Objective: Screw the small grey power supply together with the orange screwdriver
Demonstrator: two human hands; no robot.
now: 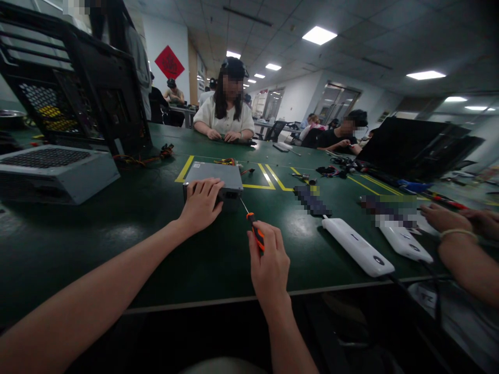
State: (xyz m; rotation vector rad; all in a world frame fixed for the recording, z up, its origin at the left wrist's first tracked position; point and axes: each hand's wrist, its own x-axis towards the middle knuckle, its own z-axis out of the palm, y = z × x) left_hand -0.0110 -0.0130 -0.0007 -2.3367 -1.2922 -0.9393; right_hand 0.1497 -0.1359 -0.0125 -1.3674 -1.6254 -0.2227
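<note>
A grey metal computer power supply lies on the green table in front of me, with coloured cables behind it. My left hand rests on its near left side, fingers spread over the top edge. In my right hand is a screwdriver with an orange and black handle. Its thin shaft slants up and left, the tip at the near right corner of the power supply. Whether the tip sits in a screw is too small to tell.
At left stand another power supply and an open black computer case. To the right lie white power banks, a blurred phone and cables. A neighbour's hands are at far right; a person sits opposite.
</note>
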